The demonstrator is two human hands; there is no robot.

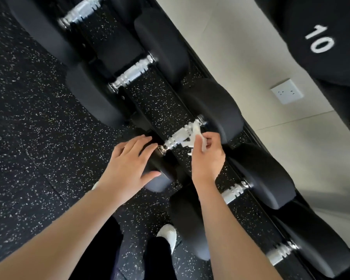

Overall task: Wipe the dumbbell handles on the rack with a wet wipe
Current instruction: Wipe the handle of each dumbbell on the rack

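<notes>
Fingers (205, 141) of the right hand (207, 158) pinch a wet wipe (193, 136) against the dumbbell handle (180, 136); left hand (129, 164) fingers rest spread on its near head (162, 168).

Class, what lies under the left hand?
The left hand rests on the near black head of the dumbbell whose handle the right hand wipes with the wet wipe. Most of that head's top is covered.
</notes>
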